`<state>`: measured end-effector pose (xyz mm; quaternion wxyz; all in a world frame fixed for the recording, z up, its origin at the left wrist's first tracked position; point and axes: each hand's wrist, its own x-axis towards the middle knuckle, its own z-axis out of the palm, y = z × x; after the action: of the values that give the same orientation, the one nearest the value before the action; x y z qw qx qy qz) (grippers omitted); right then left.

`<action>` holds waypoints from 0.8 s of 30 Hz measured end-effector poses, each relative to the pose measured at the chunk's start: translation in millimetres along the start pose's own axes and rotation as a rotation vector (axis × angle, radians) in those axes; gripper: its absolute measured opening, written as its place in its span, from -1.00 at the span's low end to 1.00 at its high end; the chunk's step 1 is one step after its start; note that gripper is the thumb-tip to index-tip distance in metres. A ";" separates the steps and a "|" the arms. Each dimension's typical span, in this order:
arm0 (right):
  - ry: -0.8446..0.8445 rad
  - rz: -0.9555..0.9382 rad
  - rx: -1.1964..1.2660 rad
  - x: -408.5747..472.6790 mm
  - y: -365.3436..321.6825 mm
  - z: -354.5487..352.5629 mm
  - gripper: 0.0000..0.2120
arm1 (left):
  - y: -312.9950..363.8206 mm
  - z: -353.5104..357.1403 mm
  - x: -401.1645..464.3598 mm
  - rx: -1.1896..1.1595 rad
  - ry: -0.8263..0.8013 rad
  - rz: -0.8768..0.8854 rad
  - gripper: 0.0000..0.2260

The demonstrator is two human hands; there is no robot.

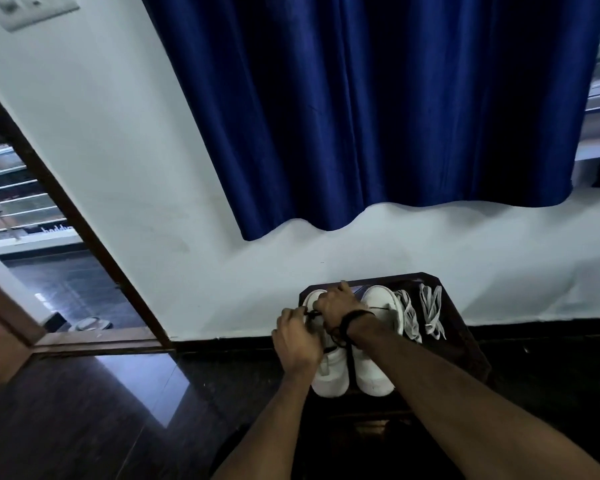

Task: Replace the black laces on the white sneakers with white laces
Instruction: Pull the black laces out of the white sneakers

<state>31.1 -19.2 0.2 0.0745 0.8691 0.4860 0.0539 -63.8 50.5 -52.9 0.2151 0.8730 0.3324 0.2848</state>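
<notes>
Fig.: early stage, unlacing. My left hand (297,336) and right hand (336,304) work over the left sneaker (329,372) on a dark stool (461,327); left fingers pinch the black lace (311,313), right fingers' grip I can't tell. Right sneaker (378,341) alongside. White laces (420,315) lie unused just beside it. Judged: no relacing yet on either shoe.

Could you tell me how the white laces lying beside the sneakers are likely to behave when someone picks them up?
The white laces lie in loose, crossed loops on the dark table, so they are probably floppy and will dangle. They look flat and thin, so likely very light. Being bunched together, they may tangle or lift as a clump.
</notes>
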 end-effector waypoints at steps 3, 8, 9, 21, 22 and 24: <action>0.060 0.005 0.001 13.2 0.9 -2.8 -0.76 | 3.8 -2.4 -3.3 -0.033 0.045 -0.016 -0.66; 0.141 0.004 0.006 13.3 3.8 1.4 -0.67 | 1.9 3.7 -3.7 -0.027 0.057 -0.042 -0.70; 0.167 -0.024 -0.013 12.9 2.9 3.5 -0.69 | 3.1 3.9 -3.7 -0.035 0.063 -0.043 -0.73; 0.154 -0.018 -0.059 3.0 -6.1 -3.2 -0.71 | 4.2 4.5 -6.4 -0.018 0.108 -0.048 -0.73; 0.185 0.070 -0.043 2.0 -2.1 -7.4 -0.69 | 2.9 4.7 -6.7 -0.008 0.110 -0.045 -0.70; 0.263 0.389 0.065 0.0 14.8 -12.2 -0.68 | 1.1 5.6 -7.1 0.006 0.119 -0.052 -0.64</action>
<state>41.5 -25.9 15.0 -0.0290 0.9339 0.3163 0.1642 -64.1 43.7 -59.0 0.1998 0.8463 0.3679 0.3294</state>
